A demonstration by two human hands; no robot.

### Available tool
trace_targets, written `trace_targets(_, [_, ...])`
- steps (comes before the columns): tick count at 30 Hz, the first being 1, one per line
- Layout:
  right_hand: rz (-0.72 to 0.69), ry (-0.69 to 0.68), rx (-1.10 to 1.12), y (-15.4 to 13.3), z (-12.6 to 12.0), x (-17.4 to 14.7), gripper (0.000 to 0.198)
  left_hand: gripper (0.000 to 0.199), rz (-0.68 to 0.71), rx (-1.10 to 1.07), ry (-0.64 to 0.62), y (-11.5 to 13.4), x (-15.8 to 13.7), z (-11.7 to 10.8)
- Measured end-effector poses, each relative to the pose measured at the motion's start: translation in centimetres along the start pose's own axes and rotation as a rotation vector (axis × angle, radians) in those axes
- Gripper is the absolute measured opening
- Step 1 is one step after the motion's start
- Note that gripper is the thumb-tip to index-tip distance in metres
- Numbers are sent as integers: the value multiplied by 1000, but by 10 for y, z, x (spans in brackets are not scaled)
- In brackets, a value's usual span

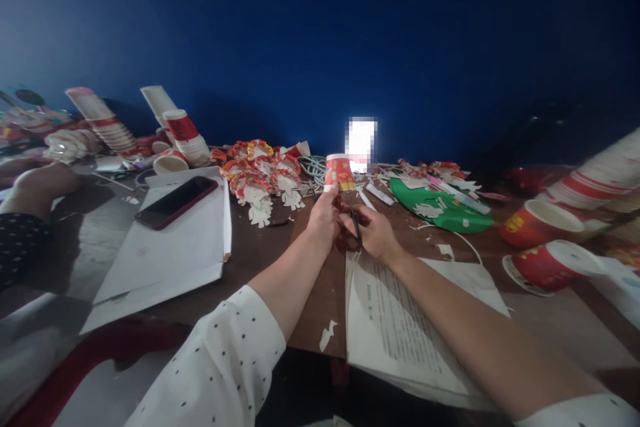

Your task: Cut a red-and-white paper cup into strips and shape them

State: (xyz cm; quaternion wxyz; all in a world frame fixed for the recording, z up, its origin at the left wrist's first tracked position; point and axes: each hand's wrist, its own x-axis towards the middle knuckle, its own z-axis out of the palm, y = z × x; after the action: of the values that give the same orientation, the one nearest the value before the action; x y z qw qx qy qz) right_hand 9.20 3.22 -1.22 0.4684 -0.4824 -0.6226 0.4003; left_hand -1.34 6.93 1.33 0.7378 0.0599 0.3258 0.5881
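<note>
My left hand [327, 217] grips a red paper cup [338, 169] printed with yellow, held up over the middle of the table. In my right hand [374, 232] is a pair of scissors [355, 221], its dark handle between the fingers. The blades point up against the cup's right side; whether they cut into the paper cannot be made out. Behind and left of the cup lie several red-and-white cut paper figures [260, 177]. A printed sheet stack [395, 327] lies beneath my right forearm.
A phone [177, 202] rests on white paper [160, 247] at left. Stacked paper cups [186, 137] stand behind it. On the right are a green sheet [435, 213] with scraps, a tipped red cup [553, 265] and another cup stack [595, 170]. Another person's arm [43, 187] reaches in far left.
</note>
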Motion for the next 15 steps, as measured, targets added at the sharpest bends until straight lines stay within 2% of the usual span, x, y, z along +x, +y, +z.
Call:
trace_targets(4, [-70,5,-130,0,-2,-2,38,37,47,25,-37,-4,4,-3])
trace_targets(9, [-84,42,-180,3,-3,-1,39,34,52,7,-71,-6,4,-2])
trace_targets(15, [-106,61,-176,6,-1,0,38,34,-34,28,-44,-3,-4,2])
